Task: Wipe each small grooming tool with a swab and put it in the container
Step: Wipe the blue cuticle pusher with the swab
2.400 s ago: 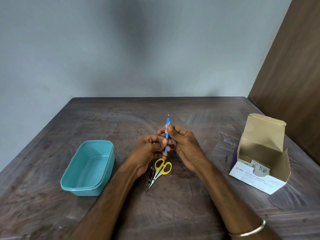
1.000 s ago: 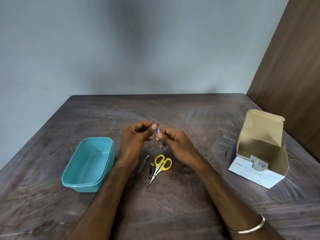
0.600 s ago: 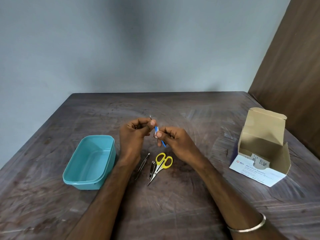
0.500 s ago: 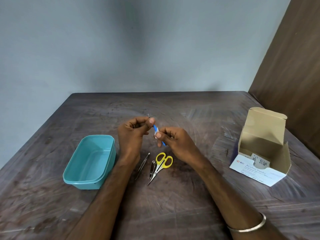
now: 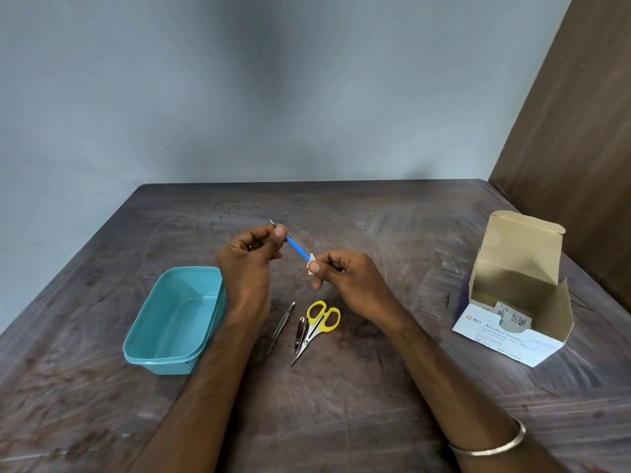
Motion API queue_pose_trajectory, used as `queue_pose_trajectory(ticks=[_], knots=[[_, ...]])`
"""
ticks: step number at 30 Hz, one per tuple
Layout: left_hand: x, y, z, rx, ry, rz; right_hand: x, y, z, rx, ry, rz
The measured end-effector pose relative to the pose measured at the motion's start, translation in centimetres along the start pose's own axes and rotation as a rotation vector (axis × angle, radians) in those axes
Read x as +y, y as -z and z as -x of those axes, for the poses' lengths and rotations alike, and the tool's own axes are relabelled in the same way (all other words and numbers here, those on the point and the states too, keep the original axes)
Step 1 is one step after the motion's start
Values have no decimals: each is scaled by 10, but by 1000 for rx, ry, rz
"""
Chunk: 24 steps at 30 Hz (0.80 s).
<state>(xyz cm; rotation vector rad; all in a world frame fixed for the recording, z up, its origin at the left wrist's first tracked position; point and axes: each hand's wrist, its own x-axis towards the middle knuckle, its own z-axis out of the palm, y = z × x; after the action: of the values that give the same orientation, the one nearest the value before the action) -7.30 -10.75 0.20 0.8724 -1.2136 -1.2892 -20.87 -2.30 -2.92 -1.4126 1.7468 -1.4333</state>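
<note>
My left hand (image 5: 249, 264) pinches the upper end of a thin blue-handled tool (image 5: 297, 248), whose metal tip pokes out past my fingers. My right hand (image 5: 345, 278) pinches a small white swab (image 5: 311, 264) around the tool's lower end. Both hands hover above the table. Below them lie metal tweezers (image 5: 281, 326), a nail clipper (image 5: 301, 336) and small yellow-handled scissors (image 5: 317, 326). A teal plastic container (image 5: 170, 356) sits to the left with nothing visible inside.
An open cardboard box of alcohol swabs (image 5: 512, 308) stands at the right on the dark wooden table (image 5: 341, 421). A brown wooden panel (image 5: 580, 131) rises at the far right, and a grey wall stands behind.
The tool went from upright to slanted. My hands have drawn apart, and the swab has slid down the blue handle toward its lower end. My left hand now grips the tip end.
</note>
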Motion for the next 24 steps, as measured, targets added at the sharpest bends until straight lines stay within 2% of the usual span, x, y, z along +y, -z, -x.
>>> queue_pose_trajectory(ticks=[10,24], knots=[[-6,-1,-1,-66,-43,12,-7,2,3,-14,-76,-184],[-7,0,-1,-80,-50,57,-3,4,1,26,-79,-123]])
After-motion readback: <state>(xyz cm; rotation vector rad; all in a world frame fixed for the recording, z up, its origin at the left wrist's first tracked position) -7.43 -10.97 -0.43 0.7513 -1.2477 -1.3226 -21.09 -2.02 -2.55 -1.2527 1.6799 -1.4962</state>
